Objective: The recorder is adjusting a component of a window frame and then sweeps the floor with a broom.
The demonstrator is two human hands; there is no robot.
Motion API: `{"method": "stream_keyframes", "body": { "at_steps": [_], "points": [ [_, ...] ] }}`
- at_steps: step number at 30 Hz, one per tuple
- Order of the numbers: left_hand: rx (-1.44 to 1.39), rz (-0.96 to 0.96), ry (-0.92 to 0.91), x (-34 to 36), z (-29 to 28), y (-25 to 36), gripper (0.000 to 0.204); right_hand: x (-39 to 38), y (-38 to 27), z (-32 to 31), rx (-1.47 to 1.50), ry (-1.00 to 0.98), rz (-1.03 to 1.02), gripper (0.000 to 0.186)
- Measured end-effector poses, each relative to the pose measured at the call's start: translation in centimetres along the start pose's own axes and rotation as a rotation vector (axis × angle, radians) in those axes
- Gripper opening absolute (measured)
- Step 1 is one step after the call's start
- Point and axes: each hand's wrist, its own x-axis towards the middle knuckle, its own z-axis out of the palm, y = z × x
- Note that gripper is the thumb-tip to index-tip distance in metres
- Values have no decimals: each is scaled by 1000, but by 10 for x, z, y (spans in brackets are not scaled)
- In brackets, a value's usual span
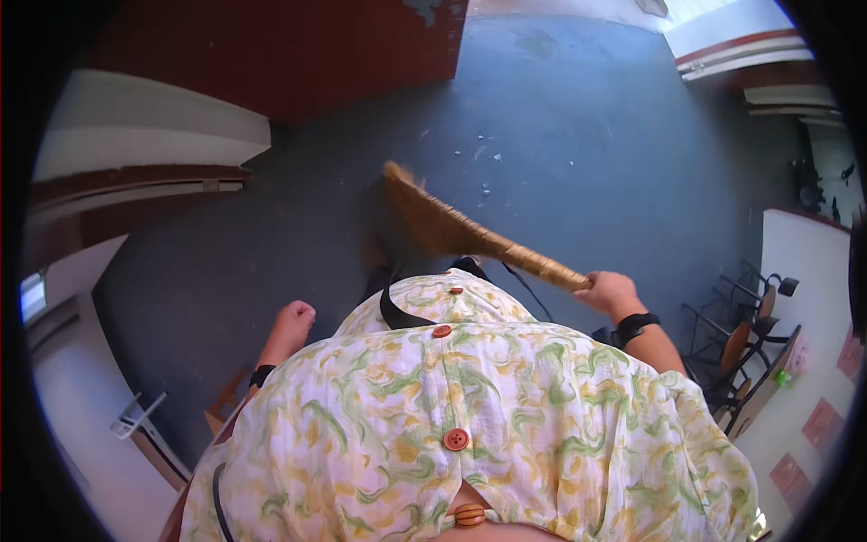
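My right hand (pixel 610 294) is closed around the handle of a straw broom (pixel 452 230). The broom slants from the hand up to the left, its wide bristle end low over the blue-grey floor in front of my feet; whether the tips touch the floor I cannot tell. Small white scraps (pixel 486 191) lie on the floor just beyond the broom. My left hand (pixel 294 323) hangs at my left side with its fingers curled in, and nothing shows in it. Dark bands circle both wrists.
A dark red door (pixel 289 54) stands at the far left, beside a white wall edge. Several chairs with black frames (pixel 736 343) line the right wall. A bright doorway (pixel 578 11) opens at the far end. A black strap (pixel 397 312) hangs down my front.
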Motion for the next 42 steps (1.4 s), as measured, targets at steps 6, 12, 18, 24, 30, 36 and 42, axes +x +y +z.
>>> {"method": "stream_keyframes", "body": {
  "at_steps": [6, 12, 18, 24, 30, 36, 42],
  "points": [
    [139, 141, 47, 19, 7, 88, 15, 15, 100, -40, 19, 209, 169, 41],
    [270, 196, -33, 34, 18, 100, 17, 12, 89, -29, 92, 237, 64, 43],
    [297, 122, -117, 57, 0, 122, 17, 9, 22, 16, 399, 103, 30, 49],
    [348, 241, -131, 121, -32, 147, 17, 15, 13, -11, 370, 22, 233, 47],
    [425, 370, -126, 218, -67, 171, 13, 3, -6, -61, 357, 135, 463, 43],
    [415, 363, -206, 279, -90, 206, 12, -48, -48, -4, 688, 176, 632, 45],
    [463, 359, -243, 307, -88, 225, 15, -72, -103, 71, 1375, -56, 628, 50]
  ]
}}
